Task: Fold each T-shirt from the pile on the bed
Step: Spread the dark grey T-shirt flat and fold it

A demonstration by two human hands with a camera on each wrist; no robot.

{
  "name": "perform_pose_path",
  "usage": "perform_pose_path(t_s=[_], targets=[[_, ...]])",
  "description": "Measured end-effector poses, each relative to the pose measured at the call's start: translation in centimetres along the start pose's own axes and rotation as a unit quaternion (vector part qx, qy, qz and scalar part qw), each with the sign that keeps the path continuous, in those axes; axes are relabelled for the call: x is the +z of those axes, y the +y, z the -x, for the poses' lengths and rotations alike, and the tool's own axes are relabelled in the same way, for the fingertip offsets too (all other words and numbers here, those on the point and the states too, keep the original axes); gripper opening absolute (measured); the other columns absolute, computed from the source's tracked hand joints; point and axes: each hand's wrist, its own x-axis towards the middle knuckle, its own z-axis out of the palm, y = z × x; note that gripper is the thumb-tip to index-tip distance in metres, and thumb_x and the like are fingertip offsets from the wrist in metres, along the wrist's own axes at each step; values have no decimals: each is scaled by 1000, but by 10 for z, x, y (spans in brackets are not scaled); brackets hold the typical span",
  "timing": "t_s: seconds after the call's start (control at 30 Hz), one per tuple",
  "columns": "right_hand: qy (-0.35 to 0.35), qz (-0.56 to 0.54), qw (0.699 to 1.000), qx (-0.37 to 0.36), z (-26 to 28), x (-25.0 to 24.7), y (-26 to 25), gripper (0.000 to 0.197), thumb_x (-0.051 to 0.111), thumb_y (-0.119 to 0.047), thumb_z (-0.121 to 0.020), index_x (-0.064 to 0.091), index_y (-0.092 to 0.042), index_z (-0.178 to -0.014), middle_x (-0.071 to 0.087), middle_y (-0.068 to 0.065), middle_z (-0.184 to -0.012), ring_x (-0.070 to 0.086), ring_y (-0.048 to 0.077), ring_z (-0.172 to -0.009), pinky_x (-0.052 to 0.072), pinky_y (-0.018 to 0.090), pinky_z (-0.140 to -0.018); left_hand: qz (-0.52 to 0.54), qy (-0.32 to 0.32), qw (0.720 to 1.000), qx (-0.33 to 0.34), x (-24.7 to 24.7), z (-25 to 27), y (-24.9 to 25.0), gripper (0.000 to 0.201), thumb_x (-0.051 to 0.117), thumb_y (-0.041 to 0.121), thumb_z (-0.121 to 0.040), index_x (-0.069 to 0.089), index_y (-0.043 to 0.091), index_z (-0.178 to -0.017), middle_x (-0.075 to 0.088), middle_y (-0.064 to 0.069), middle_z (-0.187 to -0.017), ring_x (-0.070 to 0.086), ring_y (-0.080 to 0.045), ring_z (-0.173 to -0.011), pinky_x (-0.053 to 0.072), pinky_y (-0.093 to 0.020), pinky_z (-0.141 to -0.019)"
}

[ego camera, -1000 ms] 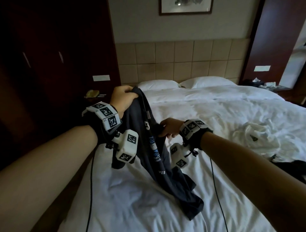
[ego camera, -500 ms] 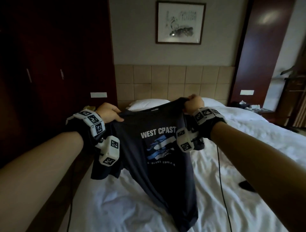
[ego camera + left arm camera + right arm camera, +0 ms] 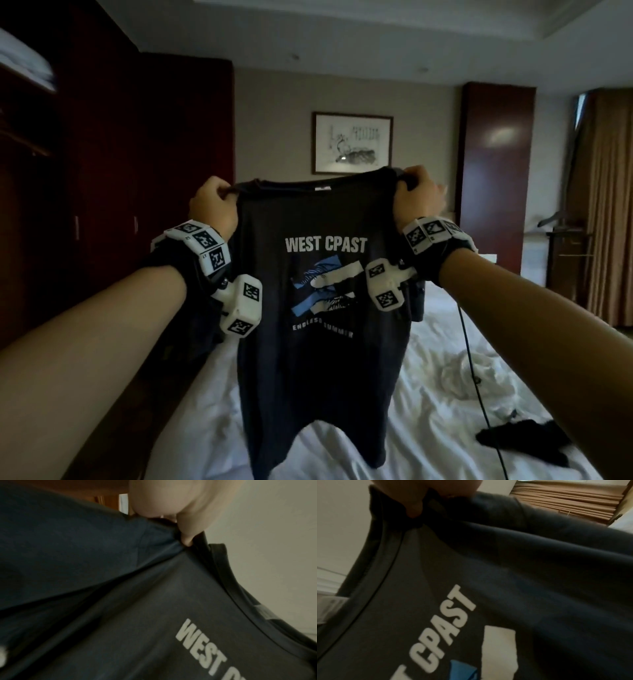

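Observation:
A dark navy T-shirt (image 3: 322, 359) with white "WEST CPAST" lettering and a blue-white print hangs spread out in front of me, well above the bed (image 3: 428, 411). My left hand (image 3: 214, 202) grips its left shoulder, and my right hand (image 3: 416, 195) grips its right shoulder. In the left wrist view the thumb (image 3: 187, 534) pinches the T-shirt (image 3: 120, 601) beside the collar. The right wrist view shows fingers (image 3: 414, 504) curled into the T-shirt (image 3: 505, 574) at the shoulder seam. Its hem dangles just over the sheet.
A crumpled white garment (image 3: 479, 373) and a dark garment (image 3: 524, 442) lie on the right side of the bed. A dark wooden wardrobe (image 3: 102, 205) stands at the left. A framed picture (image 3: 352, 144) hangs on the far wall, curtains (image 3: 606, 205) at the right.
Both hands have lifted the T-shirt higher and pulled its shoulders apart, so it went from a bunched bundle to hanging flat with the print facing me.

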Motion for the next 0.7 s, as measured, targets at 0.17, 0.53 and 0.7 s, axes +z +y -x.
perform_pose_path(t_s=[0.17, 0.53, 0.7], targets=[[-5, 1, 1000, 26, -1, -29, -17, 18, 43, -31, -95, 55, -20, -104, 42, 0, -102, 46, 22, -94, 36, 31, -79, -10, 27, 997, 77, -24, -1, 21, 21, 51, 23, -95, 55, 6, -82, 55, -8, -77, 50, -23, -72, 33, -31, -63], [-313, 166, 929, 103, 14, 8, 95, 40, 66, -40, -85, 67, -7, -108, 67, 12, -108, 62, 29, -99, 50, 37, -89, -106, -284, 950, -69, 2, 16, -80, 28, 81, 37, -70, 66, 12, -68, 69, -9, -80, 65, -27, -87, 48, -34, -75], [-456, 230, 833, 214, 34, 46, 177, 52, 68, -37, -83, 61, -1, -119, 61, 11, -123, 56, 29, -114, 42, 36, -101, -156, -495, 833, -190, 45, 45, -132, 87, 66, 85, -31, 75, 14, -81, 71, 0, -85, 63, -10, -81, 47, -19, -77]])
